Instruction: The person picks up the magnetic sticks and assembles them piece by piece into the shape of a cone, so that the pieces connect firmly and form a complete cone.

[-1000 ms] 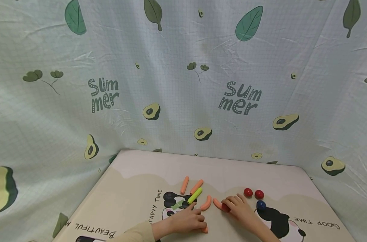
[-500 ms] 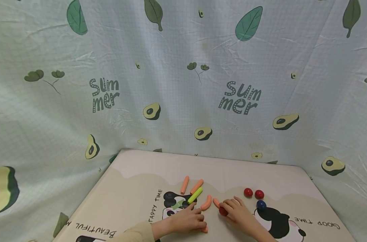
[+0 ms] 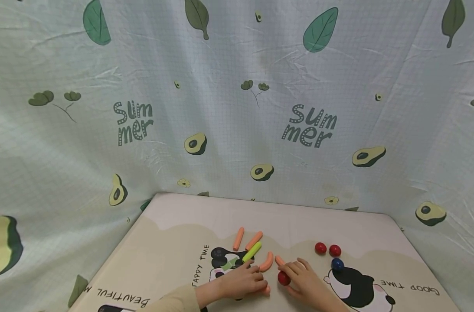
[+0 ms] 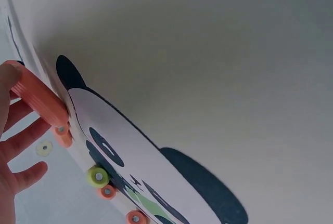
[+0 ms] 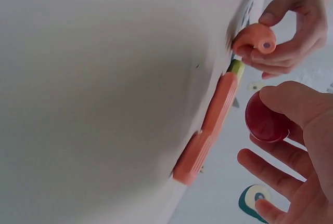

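Observation:
My left hand (image 3: 240, 281) pinches a curved orange toy piece (image 4: 42, 98) between thumb and fingers, with a hole showing in its end in the right wrist view. A shiny red ball (image 3: 283, 278) is pinched by my right hand (image 3: 306, 284), just right of the left hand and apart from it. Behind the hands lie two more curved orange pieces, one (image 3: 266, 262) near the left fingertips and the other (image 3: 279, 260) partly covered by the right hand. A yellow-green stick (image 3: 252, 252) rests beyond the left hand.
Two straight orange sticks, one (image 3: 239, 239) left of the other (image 3: 254, 241), lie farther back on the printed table (image 3: 174, 242). At the right are two red balls (image 3: 320, 248) and a blue ball (image 3: 337, 264). A patterned curtain (image 3: 237, 130) hangs behind the table.
My right hand has brought the red ball leftward and nearer to me, away from the curved orange piece. My left hand has barely moved; the orange piece in it shifted slightly.

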Demonstrator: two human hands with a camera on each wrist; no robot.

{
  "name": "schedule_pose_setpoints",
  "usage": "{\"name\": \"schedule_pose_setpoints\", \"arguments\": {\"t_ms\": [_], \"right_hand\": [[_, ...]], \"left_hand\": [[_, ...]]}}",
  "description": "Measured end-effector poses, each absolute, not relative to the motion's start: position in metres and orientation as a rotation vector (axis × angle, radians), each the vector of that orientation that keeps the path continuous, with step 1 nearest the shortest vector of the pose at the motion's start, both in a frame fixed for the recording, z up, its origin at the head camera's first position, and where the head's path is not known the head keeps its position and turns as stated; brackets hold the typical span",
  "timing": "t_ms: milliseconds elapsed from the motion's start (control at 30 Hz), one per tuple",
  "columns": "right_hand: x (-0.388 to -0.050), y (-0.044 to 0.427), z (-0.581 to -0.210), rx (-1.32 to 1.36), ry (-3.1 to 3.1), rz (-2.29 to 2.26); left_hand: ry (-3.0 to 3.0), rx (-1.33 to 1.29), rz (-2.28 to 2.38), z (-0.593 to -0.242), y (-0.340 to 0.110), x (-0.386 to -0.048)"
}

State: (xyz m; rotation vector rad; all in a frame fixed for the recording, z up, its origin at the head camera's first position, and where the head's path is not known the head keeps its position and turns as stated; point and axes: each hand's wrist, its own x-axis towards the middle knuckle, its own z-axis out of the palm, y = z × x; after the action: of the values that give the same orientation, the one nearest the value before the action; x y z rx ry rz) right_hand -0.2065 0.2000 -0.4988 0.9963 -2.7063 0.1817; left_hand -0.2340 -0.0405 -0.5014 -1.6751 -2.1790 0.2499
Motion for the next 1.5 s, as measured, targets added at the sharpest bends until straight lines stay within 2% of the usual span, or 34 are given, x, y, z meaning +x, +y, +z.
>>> {"name": "schedule_pose_setpoints", "arguments": {"t_ms": [733, 1500], "right_hand": [[-0.196, 0.187, -0.503, 1.101, -2.711, 0.268], [-0.197, 0.182, -0.502, 1.153, -2.784, 0.264]], "left_hand": [[-2.228, -1.687, 0.105, -0.503, -0.041, -0.233], [-2.138, -1.637, 0.16, -0.503, -0.04, -0.233]]}}
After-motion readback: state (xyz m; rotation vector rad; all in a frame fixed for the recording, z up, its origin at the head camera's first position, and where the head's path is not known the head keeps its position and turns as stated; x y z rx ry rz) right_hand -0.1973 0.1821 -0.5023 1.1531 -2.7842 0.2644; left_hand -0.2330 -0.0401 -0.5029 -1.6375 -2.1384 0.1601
